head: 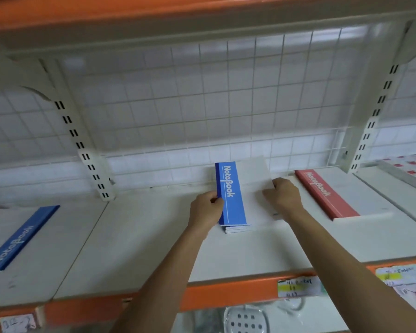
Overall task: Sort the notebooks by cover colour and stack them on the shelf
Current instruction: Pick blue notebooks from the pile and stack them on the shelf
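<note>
**Squaring the blue stack at the back of the shelf**

The blue notebook stack is lying flat on the white shelf, toward its back edge, just in front of the wire grid panel. Several spines are showing at the near end, so this reads as a pile, not a single book. The top cover is sitting slightly askew, its white half fanning toward the right.

The left hand is bracing the stack's left edge, fingers curled together against the dark blue spine strip. The right hand is pressing on the right side of the white cover, fingers folded close; whether the thumb is under the cover, I cannot tell.

Judgement: the step in hand is aligning the pile. To do it well, both palms should be pushing inward evenly, then tapping the near edge so the lower books stop stepping out.

The red notebook is lying near the right back corner of the shelf, apart from the blue stack. A second blue notebook is lying on the neighbouring panel at the left front edge, well apart; it probably belongs with the blue pile.

The orange shelf lip is carrying a price label.
</note>
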Available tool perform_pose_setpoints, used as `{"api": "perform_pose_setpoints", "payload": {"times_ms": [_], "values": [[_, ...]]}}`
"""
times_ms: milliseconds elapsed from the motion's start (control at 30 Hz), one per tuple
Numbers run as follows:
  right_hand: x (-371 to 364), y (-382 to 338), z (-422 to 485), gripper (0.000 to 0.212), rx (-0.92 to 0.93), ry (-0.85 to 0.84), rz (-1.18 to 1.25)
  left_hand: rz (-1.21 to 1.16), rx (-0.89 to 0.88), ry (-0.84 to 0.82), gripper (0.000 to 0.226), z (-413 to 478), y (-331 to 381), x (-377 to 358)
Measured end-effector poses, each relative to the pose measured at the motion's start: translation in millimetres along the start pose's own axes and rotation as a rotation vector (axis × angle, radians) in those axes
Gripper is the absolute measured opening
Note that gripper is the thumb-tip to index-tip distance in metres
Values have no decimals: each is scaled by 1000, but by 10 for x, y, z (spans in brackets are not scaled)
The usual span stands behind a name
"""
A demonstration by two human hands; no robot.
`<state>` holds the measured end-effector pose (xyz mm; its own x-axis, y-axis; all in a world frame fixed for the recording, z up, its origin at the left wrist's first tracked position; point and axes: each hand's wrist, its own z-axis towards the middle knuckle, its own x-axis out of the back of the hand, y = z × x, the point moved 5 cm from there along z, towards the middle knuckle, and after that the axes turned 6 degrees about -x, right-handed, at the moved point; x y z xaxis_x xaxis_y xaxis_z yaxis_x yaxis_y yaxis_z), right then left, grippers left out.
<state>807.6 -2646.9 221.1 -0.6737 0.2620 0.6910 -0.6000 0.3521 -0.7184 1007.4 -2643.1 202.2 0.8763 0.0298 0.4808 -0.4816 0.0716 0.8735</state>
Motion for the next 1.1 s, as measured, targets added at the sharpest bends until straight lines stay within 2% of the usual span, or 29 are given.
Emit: {"api": "perform_pose_setpoints", "payload": {"times_ms": [167, 300, 500, 567, 633, 700, 733, 833, 967, 1100], "values": [[-80, 64, 130, 23, -1, -53, -44, 48, 37, -13, 27, 72, -73, -93], [-122, 148, 197, 20, -13, -90, -80, 142, 35, -39, 23, 92, -132, -153], [-82, 237, 202, 15, -33, -105, 60, 109, 53, -69, 26, 93, -167, -182], [-41, 231, 153, 22, 13, -131, 58, 52, 80, -133, 34, 45, -161, -158], [-19, 220, 36, 24, 59, -196, 59, 76, 67, -265, 38, -50, -119, -163], [-5, 220, -105, 68, 82, -277, 16, 253, 9, -358, 45, -116, -94, -186], [-14, 227, -163, 80, 100, -316, -30, 351, -24, -362, 46, -136, -79, -193], [-107, 291, -222, 97, 135, -385, -157, 497, -73, -302, 47, -146, -71, -201], [-137, 328, -215, 92, 163, -290, -226, 521, -74, -270, 46, -150, -66, -215], [-107, 275, -253, 88, 185, -279, -249, 557, -64, -250, 47, -126, -20, -195]]}}
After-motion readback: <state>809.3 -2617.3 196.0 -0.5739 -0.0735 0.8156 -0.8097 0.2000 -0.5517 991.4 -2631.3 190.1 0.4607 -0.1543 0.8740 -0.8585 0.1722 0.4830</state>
